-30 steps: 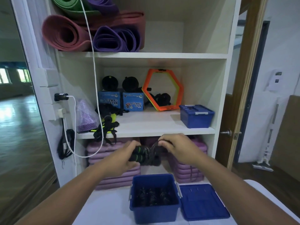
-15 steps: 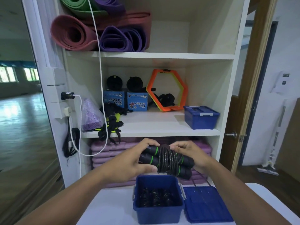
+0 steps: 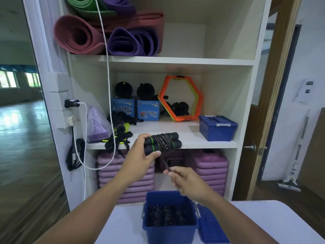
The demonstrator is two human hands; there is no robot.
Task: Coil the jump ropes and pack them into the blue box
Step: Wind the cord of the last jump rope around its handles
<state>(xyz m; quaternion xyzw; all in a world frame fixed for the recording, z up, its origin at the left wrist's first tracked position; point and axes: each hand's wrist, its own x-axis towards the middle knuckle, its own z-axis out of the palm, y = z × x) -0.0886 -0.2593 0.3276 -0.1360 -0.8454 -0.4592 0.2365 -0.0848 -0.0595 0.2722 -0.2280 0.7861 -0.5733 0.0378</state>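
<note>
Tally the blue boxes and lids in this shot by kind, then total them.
Open blue plastic box: 1
Closed blue plastic box with its lid on: 1
Blue plastic lid lying beside the open box: 1
Blue Lucky Star cardboard boxes: 2
Total: 5
</note>
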